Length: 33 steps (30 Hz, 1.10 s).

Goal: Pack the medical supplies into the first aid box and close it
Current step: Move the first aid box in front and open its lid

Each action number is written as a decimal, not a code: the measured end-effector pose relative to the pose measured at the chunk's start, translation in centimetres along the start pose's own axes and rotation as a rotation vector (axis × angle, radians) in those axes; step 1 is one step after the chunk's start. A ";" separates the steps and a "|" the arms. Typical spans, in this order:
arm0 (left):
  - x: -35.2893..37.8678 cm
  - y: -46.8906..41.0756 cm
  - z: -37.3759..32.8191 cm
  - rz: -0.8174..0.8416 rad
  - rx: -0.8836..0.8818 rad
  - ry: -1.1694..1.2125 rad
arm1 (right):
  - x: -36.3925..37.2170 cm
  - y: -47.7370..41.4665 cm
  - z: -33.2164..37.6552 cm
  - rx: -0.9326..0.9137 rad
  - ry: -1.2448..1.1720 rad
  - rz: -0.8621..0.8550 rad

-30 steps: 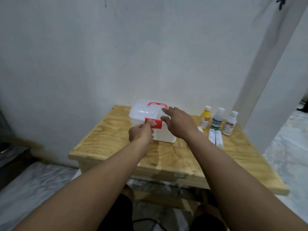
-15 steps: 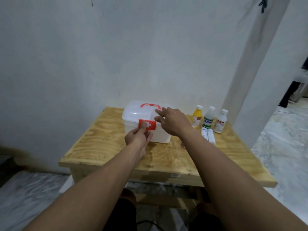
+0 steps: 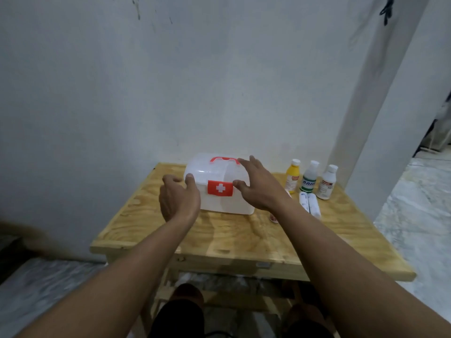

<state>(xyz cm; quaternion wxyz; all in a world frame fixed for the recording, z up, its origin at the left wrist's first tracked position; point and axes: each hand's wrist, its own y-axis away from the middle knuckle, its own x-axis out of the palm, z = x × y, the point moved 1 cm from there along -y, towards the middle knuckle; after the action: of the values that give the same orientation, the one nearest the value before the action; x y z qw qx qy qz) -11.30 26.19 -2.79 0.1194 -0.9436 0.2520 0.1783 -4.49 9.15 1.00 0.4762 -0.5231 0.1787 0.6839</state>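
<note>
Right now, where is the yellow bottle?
In the head view, the yellow bottle stands upright at the back right of the table, leftmost in the row of three bottles, between the first aid box and the green-labelled bottle.

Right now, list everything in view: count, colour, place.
box: 1, translucent white with red handle and red cross latch, mid table, lid down
bottles: 3, yellow, clear with green label, white, upright in a row right of box
rolls: 2, white, lying side by side in front of bottles
small item: 1, red and white, by right forearm, partly hidden
table: 1, pale wood, against wall
left hand: 1, at box's left front corner
right hand: 1, fingers spread over lid's right side
</note>
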 end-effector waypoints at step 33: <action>-1.9 -8.3 -3.1 0.345 0.681 -0.048 | -3.0 -1.9 -2.1 0.176 -0.535 -0.221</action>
<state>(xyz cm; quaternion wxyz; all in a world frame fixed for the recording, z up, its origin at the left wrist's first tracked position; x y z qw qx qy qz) -7.72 33.01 1.95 0.4002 -0.7893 0.4490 0.1237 -1.80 7.13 3.31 0.6216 -0.2972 0.0474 0.7232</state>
